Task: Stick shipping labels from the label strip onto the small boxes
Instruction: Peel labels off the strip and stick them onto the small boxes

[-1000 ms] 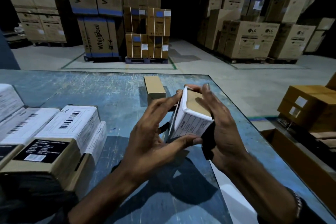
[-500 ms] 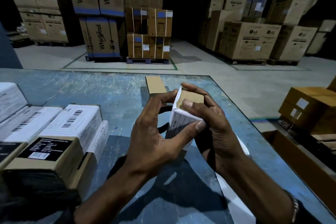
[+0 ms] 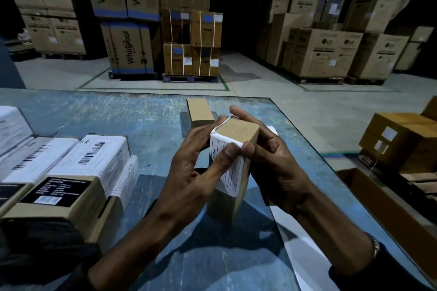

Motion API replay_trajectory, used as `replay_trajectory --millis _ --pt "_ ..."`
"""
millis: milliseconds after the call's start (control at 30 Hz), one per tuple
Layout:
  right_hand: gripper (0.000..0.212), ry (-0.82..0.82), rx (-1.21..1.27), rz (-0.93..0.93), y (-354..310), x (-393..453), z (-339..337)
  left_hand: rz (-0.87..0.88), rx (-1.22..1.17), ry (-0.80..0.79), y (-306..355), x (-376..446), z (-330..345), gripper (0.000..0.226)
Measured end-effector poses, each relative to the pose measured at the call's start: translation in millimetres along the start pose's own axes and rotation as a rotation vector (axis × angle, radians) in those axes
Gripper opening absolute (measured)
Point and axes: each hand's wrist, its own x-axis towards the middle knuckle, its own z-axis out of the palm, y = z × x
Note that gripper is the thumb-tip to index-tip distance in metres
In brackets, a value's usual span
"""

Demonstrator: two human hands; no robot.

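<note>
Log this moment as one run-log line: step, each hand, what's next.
step: pressing label onto small box | left hand: thumb on label | right hand: holds box | next: likely smooth label edges

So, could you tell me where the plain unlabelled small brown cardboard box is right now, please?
In the head view it lies on the blue table near its far edge, just behind both hands and the labelled box they hold: plain brown box.

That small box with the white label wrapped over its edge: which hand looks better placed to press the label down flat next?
Probably the left hand: its thumb already lies on the white label on the near face of the small box. The right hand grips the box from the other side, steadying it.
</note>
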Motion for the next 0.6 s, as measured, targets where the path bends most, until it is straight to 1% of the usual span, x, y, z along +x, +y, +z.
replay_trajectory --millis 67,133,167,267,333,400,467,600 --pt "0.079 0.022 -0.012 -0.029 1.1 -1.0 0.5 0.004 -0.011 -0.003 -1.4 -0.1 0.1 0.056" --pt "0.062 0.073 -0.071 -0.049 -0.3 -1.6 1.6 -0.001 -0.024 0.007 -2.9 1.3 -1.2 0.055" --pt "0.057 0.097 -0.105 -0.058 -1.0 -1.3 2.2 0.0 -0.026 0.018 -4.0 2.7 -2.6 0.052" --pt "0.052 0.138 -0.188 -0.088 -1.8 -2.5 2.1 0.004 -0.034 0.05 -6.2 6.5 -5.8 0.047" --pt "0.051 0.121 -0.195 -0.077 -1.7 -3.7 1.1 0.015 -0.031 0.057 -5.6 7.2 -6.0 0.047" --pt "0.059 0.106 -0.199 -0.081 -1.8 -4.0 2.0 0.028 -0.028 0.057 -4.9 7.3 -4.9 0.047" --pt "0.065 0.137 -0.216 -0.118 -0.6 -3.7 4.6 0.038 -0.022 0.055 -4.5 6.3 -4.0 0.049" --pt "0.054 0.182 -0.282 -0.182 0.5 -5.2 6.2 0.053 -0.022 0.071 -4.4 5.5 -3.7 0.054"
